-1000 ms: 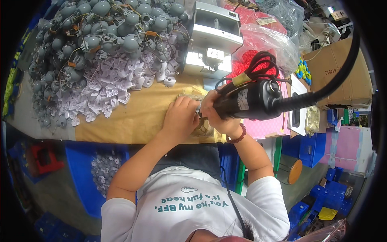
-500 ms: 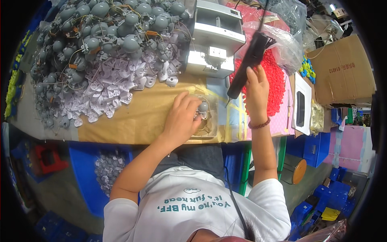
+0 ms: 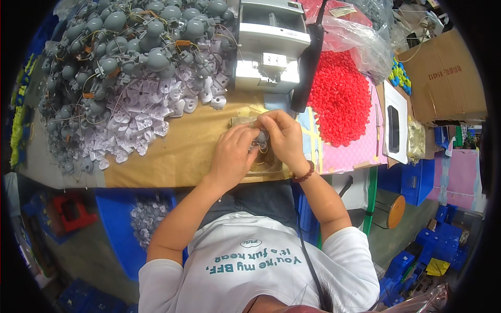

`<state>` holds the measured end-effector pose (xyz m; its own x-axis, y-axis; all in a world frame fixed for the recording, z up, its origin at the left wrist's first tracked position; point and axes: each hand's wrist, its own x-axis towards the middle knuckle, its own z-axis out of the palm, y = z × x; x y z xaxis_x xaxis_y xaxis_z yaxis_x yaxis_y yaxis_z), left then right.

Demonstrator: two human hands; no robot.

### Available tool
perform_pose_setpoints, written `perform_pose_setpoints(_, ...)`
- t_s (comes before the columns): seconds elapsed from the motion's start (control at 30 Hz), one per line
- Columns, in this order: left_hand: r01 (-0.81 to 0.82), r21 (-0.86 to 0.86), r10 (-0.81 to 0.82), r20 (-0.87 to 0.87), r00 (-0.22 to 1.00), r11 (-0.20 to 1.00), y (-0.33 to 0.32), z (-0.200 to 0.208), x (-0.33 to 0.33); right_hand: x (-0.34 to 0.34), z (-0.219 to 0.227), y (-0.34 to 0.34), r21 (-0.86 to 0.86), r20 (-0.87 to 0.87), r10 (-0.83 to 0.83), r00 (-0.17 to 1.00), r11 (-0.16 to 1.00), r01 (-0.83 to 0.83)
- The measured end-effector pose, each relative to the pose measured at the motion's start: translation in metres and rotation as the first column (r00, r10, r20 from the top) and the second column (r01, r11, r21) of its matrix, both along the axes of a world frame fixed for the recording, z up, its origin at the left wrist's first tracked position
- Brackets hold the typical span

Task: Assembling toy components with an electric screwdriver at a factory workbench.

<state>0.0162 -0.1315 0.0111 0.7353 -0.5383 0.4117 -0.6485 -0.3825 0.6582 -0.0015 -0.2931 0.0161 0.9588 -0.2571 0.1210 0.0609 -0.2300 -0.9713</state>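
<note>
Both hands meet over a shallow clear tray [image 3: 269,176] at the front edge of the table. My left hand [image 3: 234,156] is closed around a small grey ball-shaped part [image 3: 262,137] with a thin wire and a pale piece under it. My right hand [image 3: 284,136] bends its fingers onto the same part from the far right side, thumb and fingertips together. Fingers cover much of the part. A black electric screwdriver [image 3: 311,65] hangs upright just beyond my right hand, held by neither hand.
Grey ball-shaped parts with wires [image 3: 117,44] and white plastic pieces [image 3: 141,112] are heaped at left. Behind the tray stands a white-grey machine [image 3: 269,44]. Small red pieces [image 3: 339,99] lie at right, near a cardboard box [image 3: 441,78]. A blue bin [image 3: 112,219] sits below the table.
My right hand has let go of the screwdriver and come left and nearer, onto the grey part. The screwdriver now hangs more upright. My left hand stays at the part.
</note>
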Motion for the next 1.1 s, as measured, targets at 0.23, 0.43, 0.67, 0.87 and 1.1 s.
perform_pose_setpoints(0.23,0.012,0.021,-0.011,-0.015,1.000,1.000,0.000,0.002,0.001,0.009,-0.007,0.008,0.198,-0.023,-0.072,0.997,0.977,0.075)
perform_pose_setpoints(0.43,0.000,0.033,0.001,-0.021,1.000,0.999,0.001,0.002,0.000,-0.004,0.010,-0.006,0.231,-0.137,0.053,0.989,0.973,-0.020)
perform_pose_setpoints(0.67,0.019,0.039,-0.016,-0.070,0.997,0.999,0.002,0.003,0.000,-0.004,-0.019,0.002,0.090,0.023,-0.058,0.998,0.994,0.056)
perform_pose_setpoints(0.87,0.024,0.043,-0.021,-0.078,0.997,0.999,0.003,0.004,0.000,0.003,-0.017,0.011,0.083,0.032,-0.137,0.990,0.988,0.134)
perform_pose_setpoints(1.1,0.011,0.013,-0.011,-0.003,1.000,1.000,0.001,0.002,0.001,0.010,-0.011,0.013,0.087,-0.029,-0.200,0.979,0.976,0.202)
